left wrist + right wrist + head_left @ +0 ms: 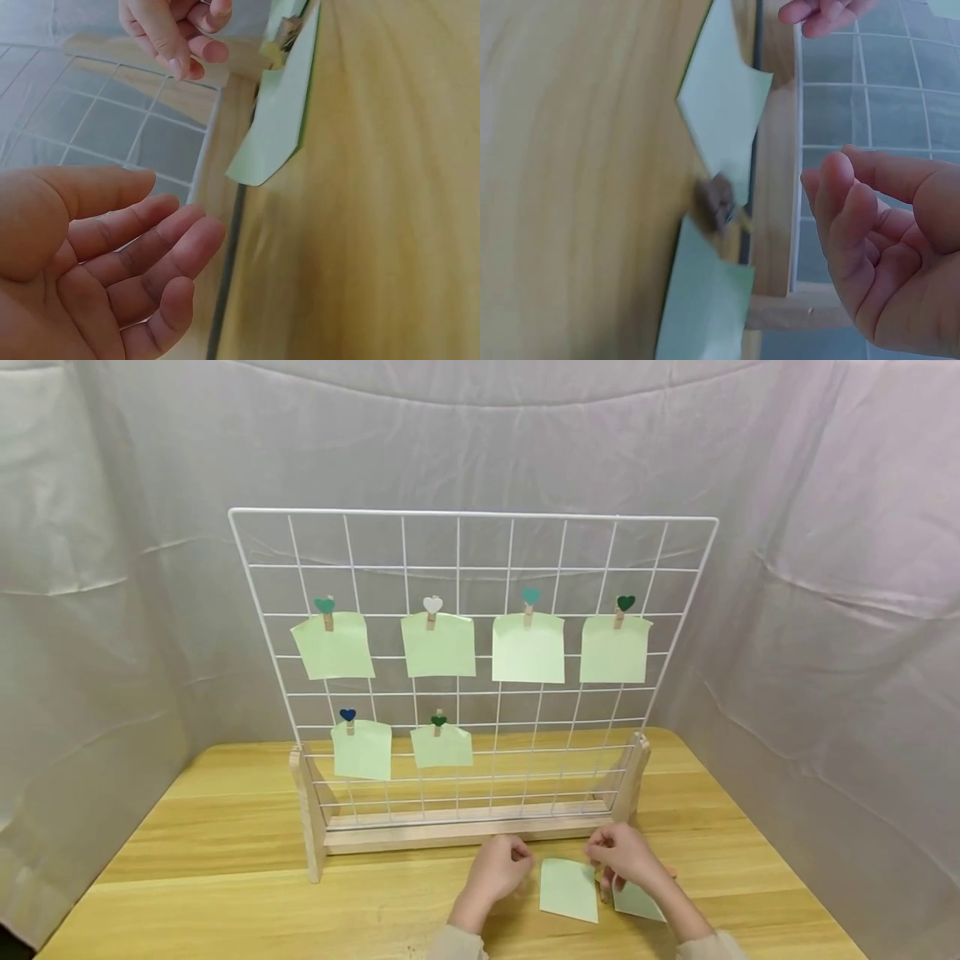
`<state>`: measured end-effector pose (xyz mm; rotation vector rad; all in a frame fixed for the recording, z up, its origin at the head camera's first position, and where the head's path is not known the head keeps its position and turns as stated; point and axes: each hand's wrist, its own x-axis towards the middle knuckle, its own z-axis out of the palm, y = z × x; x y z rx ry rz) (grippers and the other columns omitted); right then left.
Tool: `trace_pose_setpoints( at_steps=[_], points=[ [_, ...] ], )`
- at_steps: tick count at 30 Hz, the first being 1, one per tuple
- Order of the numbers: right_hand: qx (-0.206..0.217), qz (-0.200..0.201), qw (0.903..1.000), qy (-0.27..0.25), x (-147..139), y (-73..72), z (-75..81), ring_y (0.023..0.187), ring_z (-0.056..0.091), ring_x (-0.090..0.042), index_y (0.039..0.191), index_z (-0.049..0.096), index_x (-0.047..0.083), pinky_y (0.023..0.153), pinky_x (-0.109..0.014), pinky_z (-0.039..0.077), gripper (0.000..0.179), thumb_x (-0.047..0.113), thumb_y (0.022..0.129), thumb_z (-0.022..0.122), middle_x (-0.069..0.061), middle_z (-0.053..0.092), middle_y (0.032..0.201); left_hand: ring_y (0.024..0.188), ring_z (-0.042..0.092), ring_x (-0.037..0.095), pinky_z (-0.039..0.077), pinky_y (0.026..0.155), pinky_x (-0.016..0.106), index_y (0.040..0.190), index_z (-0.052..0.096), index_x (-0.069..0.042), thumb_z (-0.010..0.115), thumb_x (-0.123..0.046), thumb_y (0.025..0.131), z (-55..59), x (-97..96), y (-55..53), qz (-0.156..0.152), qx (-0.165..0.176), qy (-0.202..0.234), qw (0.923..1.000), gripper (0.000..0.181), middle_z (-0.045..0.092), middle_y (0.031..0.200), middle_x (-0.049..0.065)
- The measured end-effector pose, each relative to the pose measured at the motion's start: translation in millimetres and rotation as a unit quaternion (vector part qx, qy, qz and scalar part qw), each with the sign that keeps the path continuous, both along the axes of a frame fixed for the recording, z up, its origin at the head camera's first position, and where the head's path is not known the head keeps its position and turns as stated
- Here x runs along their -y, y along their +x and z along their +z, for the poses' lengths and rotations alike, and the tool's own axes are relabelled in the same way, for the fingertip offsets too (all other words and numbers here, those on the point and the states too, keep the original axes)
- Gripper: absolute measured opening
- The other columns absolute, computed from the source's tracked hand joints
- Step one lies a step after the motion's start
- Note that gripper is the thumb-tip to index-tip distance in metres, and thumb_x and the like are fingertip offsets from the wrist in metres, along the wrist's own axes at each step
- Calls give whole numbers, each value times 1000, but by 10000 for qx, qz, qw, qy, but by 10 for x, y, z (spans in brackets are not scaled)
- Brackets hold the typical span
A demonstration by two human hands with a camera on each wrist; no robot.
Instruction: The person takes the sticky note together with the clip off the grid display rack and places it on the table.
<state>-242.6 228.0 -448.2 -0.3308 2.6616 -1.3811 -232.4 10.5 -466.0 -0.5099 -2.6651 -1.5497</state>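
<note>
A grey cloth (450,452) fills the upper frame behind a white grid (474,513), held in a wooden stand (465,835) on the worktop (187,902). Left to right: at centre left, an upper note (335,649) hangs from a teal heart clip (325,607); below it, a lower note (362,752) hangs from a blue heart clip (348,716). Near the middle, a white heart clip (432,605) holds a second upper note (439,650), above a small note (442,752) under a dark green heart clip. At lower centre is the left hand (497,870), its fingers loosely bent and free of any object. Right of it, a loose note (568,891) lies on the worktop; above hang two further upper notes. At lower right, a clip, blurred (720,201), lies between this loose note and another loose note (637,902). The right hand (626,857) hovers above them, its fingers curved, thumb near the fingertips, grasping nothing visible.
</note>
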Motion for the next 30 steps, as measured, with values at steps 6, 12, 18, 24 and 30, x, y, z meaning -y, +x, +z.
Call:
trace_pose_setpoints(
  at_steps=[6, 12, 18, 24, 30],
  points=[
    [-48, 110, 9997, -221, 116, -48, 92, 41, 53, -15, 82, 59, -4, 36, -32, 45, 13, 8, 84, 59, -10, 55, 63, 61, 53, 9, 44, 55, 24, 78, 65, -1, 61, -4, 78, 126, 93, -26, 159, -279, -47, 9995, 5, 60, 70, 0],
    [-135, 185, 9990, -387, 247, -120, 192, 41, 52, -13, 85, 58, -8, 36, -27, 44, 15, 7, 85, 57, -14, 56, 67, 65, 55, 12, 45, 57, 24, 81, 66, -1, 61, -5, 81, 214, 192, -49, 269, -426, 85, 9987, 6, 61, 73, 1],
    [-124, 168, 9989, -431, 371, -137, 303, 42, 53, -16, 88, 59, -8, 37, -27, 44, 16, 8, 86, 57, -8, 55, 63, 66, 54, 14, 44, 54, 23, 84, 65, 2, 61, -6, 82, 316, 297, -44, 382, -537, 176, 9977, 9, 59, 73, 2],
    [-188, 129, 9984, -526, 501, -169, 392, 45, 55, -21, 89, 60, -5, 38, -29, 45, 16, 11, 86, 59, -15, 57, 69, 64, 53, 12, 43, 53, 23, 85, 66, 0, 58, -7, 83, 412, 396, -31, 578, -687, 121, 9959, 10, 59, 73, 0],
    [-247, 170, 9978, -593, 615, -194, 472, 45, 56, -23, 89, 60, -4, 40, -35, 47, 16, 12, 85, 60, -17, 58, 72, 63, 52, 10, 43, 54, 22, 87, 67, -2, 59, -9, 84, 474, 477, -28, 741, -734, 170, 9944, 11, 59, 72, -2]
  ],
)
